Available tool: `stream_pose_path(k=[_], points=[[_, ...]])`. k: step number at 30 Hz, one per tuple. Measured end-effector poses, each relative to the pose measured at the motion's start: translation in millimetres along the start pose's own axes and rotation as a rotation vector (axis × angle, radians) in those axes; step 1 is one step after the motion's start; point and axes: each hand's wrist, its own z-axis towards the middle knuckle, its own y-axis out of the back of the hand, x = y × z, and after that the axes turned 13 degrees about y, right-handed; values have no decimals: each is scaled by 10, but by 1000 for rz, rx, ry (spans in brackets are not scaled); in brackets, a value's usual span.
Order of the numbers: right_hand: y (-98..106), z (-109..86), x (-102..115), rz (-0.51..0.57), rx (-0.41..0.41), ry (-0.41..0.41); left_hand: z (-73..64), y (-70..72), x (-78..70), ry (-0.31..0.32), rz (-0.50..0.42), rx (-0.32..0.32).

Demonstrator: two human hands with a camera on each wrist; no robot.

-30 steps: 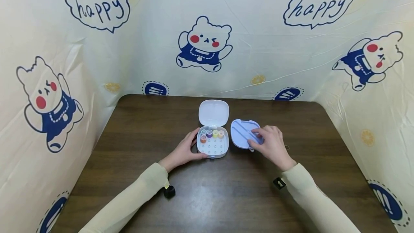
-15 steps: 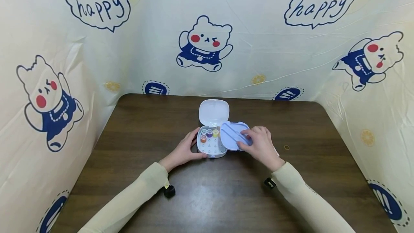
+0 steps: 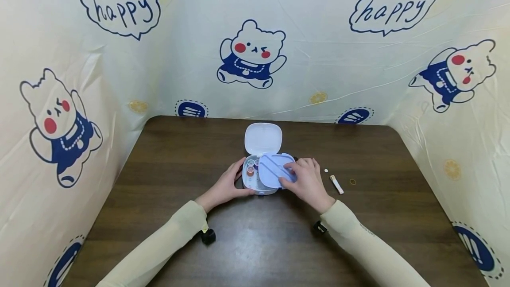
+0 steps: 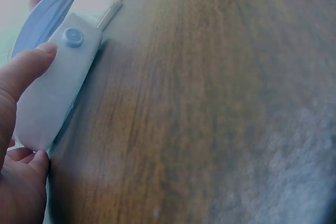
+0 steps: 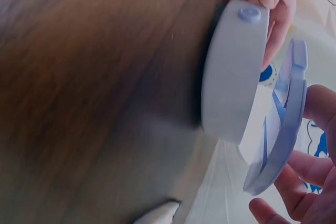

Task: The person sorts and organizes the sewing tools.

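Observation:
My left hand point(image 3: 226, 185) holds the left side of a small white box point(image 3: 253, 187), thumb at its front edge near a round button point(image 4: 73, 37). The box's lid point(image 3: 263, 139) stands up at the back. Several small coloured spool-like pieces sit inside, among them an orange one point(image 3: 250, 171); others are hidden. Over the box's right part, my right hand point(image 3: 307, 186) pinches a lilac-blue tray point(image 3: 272, 171) with diagonal ridges. In the right wrist view, the tray point(image 5: 287, 129) is tilted and apart from the box front.
Right of the box on the brown table point(image 3: 239, 242) lie a slim white stick-like piece point(image 3: 336, 184), a tiny white disc point(image 3: 326, 170) and a thin yellowish ring point(image 3: 353, 181). A printed cloth point(image 3: 311, 70) encloses the back and sides.
My right hand has carried the lilac-blue tray left, from beside the box to above its right part. The white stick and disc are uncovered. My left hand has stayed on the box.

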Motion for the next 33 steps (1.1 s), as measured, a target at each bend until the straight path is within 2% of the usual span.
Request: stream_pose_path(k=[14, 25, 33], points=[[-222, 88, 109, -21, 28, -9, 0, 1, 26, -8, -3, -2], [-317, 137, 195, -50, 1, 8, 21, -19, 73, -48, -15, -15], [-358, 158, 229, -78, -13, 31, 21, -18, 55, -49, -17, -22]])
